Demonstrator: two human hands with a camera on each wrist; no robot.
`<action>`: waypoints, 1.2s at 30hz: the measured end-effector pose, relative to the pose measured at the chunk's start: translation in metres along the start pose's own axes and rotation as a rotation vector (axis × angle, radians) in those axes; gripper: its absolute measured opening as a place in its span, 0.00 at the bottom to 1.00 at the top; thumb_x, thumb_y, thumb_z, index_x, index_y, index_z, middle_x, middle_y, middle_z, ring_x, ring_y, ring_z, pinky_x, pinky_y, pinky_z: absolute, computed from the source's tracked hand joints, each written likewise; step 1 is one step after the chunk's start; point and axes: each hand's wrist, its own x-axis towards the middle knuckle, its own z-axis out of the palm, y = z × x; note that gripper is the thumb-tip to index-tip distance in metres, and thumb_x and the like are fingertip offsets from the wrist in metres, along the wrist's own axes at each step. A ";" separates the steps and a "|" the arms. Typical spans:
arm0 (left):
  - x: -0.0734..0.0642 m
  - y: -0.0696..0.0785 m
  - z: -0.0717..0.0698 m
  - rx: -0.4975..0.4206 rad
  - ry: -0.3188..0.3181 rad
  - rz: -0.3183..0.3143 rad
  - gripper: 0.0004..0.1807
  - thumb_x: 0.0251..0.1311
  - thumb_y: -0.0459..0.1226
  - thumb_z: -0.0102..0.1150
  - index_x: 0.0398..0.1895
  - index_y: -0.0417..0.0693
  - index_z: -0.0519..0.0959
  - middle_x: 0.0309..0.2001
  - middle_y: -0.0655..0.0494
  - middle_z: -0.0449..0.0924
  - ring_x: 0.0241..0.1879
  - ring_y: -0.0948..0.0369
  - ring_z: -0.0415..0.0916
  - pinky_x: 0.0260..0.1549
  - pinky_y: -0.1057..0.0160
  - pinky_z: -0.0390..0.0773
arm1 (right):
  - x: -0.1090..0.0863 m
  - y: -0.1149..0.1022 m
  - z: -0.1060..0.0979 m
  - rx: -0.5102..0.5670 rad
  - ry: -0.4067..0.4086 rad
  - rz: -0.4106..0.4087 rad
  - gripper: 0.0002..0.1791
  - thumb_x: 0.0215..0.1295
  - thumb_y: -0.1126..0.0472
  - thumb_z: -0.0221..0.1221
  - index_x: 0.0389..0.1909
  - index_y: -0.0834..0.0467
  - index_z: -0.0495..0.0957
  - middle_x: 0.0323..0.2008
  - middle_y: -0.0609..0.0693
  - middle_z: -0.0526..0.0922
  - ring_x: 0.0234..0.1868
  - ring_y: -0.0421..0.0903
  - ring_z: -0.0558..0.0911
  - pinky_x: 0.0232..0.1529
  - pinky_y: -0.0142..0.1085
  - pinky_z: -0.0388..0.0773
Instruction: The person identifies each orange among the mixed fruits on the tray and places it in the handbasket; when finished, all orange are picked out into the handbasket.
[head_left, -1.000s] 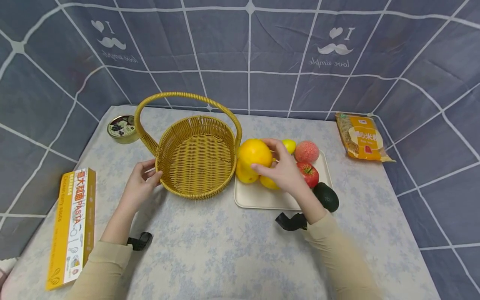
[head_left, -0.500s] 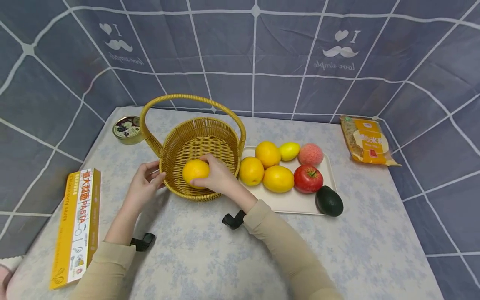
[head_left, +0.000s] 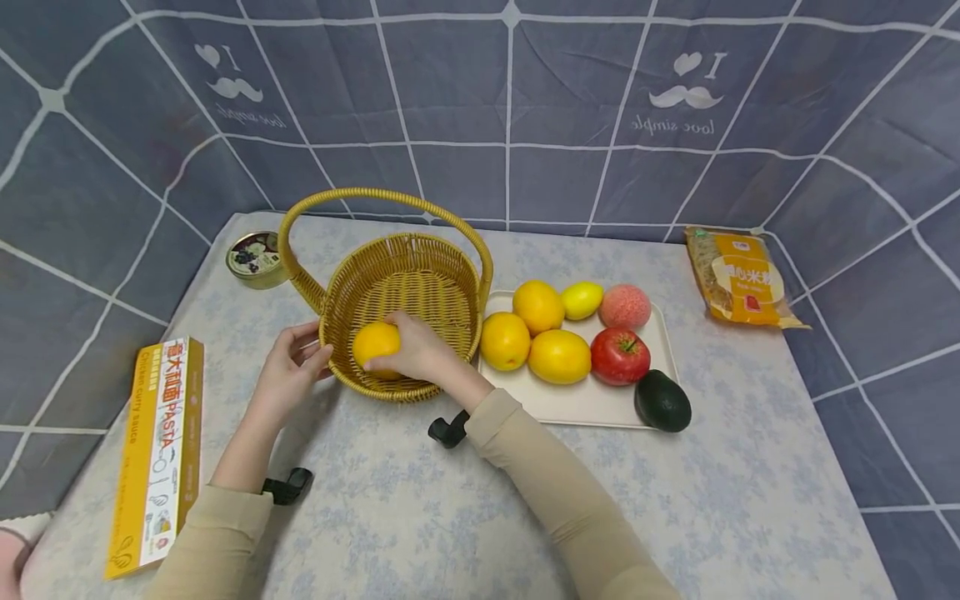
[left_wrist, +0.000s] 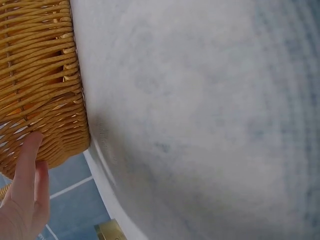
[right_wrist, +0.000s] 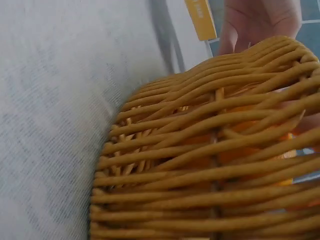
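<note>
Head view: tray (head_left: 585, 407) and tin (head_left: 257, 260) flank basket (head_left: 438, 300).

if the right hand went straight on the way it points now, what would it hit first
Probably the left inner wall of the basket, touched first by the orange the right hand grips; depth inside is hard to judge.
</note>
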 end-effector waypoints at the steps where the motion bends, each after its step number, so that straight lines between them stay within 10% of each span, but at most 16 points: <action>1: 0.000 0.000 0.000 0.001 0.003 0.000 0.32 0.75 0.38 0.45 0.75 0.37 0.48 0.73 0.37 0.55 0.70 0.44 0.61 0.51 0.61 0.82 | 0.000 0.000 0.000 -0.003 -0.007 -0.004 0.45 0.57 0.43 0.69 0.72 0.55 0.62 0.67 0.54 0.71 0.60 0.50 0.76 0.58 0.44 0.77; 24: 0.003 -0.001 -0.004 -0.026 -0.009 0.014 0.32 0.75 0.40 0.45 0.75 0.38 0.48 0.74 0.38 0.55 0.70 0.44 0.61 0.45 0.72 0.82 | -0.008 0.011 -0.024 -0.041 -0.090 -0.120 0.46 0.55 0.44 0.70 0.73 0.53 0.63 0.69 0.52 0.70 0.66 0.49 0.72 0.64 0.43 0.72; 36: 0.003 -0.003 -0.001 -0.042 -0.006 0.000 0.32 0.75 0.40 0.45 0.75 0.38 0.48 0.73 0.37 0.55 0.70 0.43 0.60 0.43 0.74 0.81 | -0.043 0.042 -0.058 0.185 -0.008 -0.292 0.37 0.61 0.48 0.67 0.69 0.54 0.68 0.67 0.50 0.73 0.67 0.51 0.72 0.68 0.45 0.70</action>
